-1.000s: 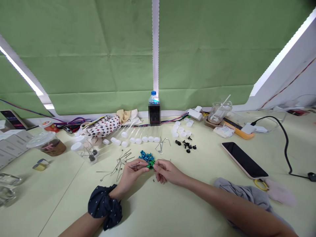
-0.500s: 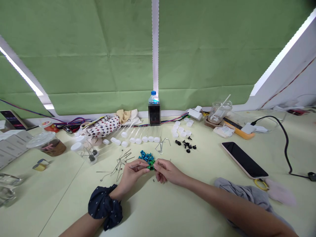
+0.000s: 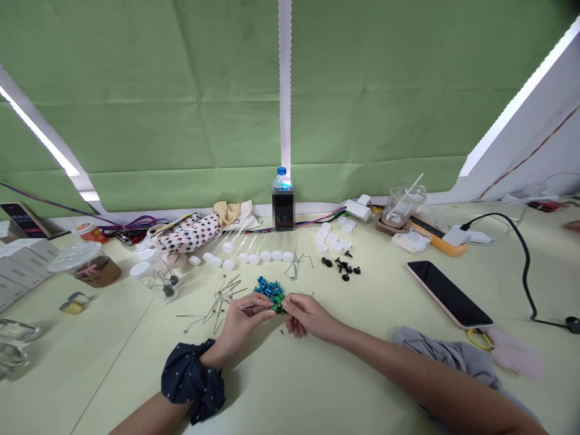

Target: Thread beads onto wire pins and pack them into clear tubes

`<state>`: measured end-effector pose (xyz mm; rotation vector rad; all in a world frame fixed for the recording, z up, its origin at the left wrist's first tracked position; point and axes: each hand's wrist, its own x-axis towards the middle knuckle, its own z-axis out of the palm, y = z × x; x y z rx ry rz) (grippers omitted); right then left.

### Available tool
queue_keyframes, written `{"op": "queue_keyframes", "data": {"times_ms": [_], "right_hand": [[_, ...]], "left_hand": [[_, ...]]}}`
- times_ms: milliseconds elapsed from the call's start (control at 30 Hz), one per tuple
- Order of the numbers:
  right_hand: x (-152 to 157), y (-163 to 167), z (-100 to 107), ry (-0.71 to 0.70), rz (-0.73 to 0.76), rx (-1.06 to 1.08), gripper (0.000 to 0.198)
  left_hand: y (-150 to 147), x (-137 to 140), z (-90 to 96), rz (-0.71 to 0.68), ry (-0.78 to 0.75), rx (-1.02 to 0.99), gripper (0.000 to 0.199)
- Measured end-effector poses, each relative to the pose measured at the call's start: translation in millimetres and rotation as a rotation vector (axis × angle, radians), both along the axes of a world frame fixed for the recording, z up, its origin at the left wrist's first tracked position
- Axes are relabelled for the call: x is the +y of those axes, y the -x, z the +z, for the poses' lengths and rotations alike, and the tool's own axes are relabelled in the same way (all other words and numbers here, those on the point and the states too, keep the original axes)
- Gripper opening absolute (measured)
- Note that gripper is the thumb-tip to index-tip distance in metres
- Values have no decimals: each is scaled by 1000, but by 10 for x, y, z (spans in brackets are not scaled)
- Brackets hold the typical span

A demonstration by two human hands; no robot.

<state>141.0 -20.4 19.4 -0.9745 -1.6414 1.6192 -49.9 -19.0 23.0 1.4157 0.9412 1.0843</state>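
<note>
My left hand (image 3: 247,315) is closed in a pinch on a small green metal fitting (image 3: 278,309). A thin metal rod (image 3: 247,306) crosses the fingers of that hand. Opposite it, my right hand (image 3: 310,315) has its fingertips pressed together at the fitting's right side; whatever they grip is too small and covered to name. Just beyond the fingers lies a pile of blue metal fittings (image 3: 267,287), with green ones nearest my hands. Bent metal rods (image 3: 220,299) are scattered left of the pile. Silver L-shaped hex keys (image 3: 296,269) rest behind my right hand.
Clear tubes with white caps (image 3: 254,258) lie behind the pile. Black thumbscrews (image 3: 347,269) and loose white caps (image 3: 335,246) are to the right. A phone (image 3: 448,294) and grey cloth (image 3: 435,347) flank my right arm. Lidded cups (image 3: 90,266) stand left.
Both hands stay almost where they were, with only a slight shift at the green fitting. A blurred skin-toned shape has appeared at the far right edge.
</note>
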Motion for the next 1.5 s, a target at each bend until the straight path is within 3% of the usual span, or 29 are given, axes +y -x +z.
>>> {"op": "queue_keyframes", "data": {"times_ms": [267, 433, 667, 867, 1033, 1233, 1500], "right_hand": [[-27, -24, 23, -449, -169, -136, 21], [-27, -18, 6, -525, -80, -181, 17], [-83, 1, -29, -469, -34, -172, 19], [-53, -28, -74, -315, -66, -26, 26], [104, -78, -74, -216, -215, 102, 19], [322, -205, -83, -128, -420, 254, 29], [498, -407, -82, -196, -579, 242, 41]], "left_hand": [[-44, -34, -12, 21, -12, 12, 13], [-52, -43, -47, 9, -38, -21, 12], [-68, -79, 12, -54, -222, 126, 7], [-1, -47, 167, -156, -298, 348, 24], [-6, 238, 188, 3, -382, 586, 27], [-371, 757, 207, 137, -750, 1055, 33], [-907, 1178, 162, 292, -622, 1403, 48]]}}
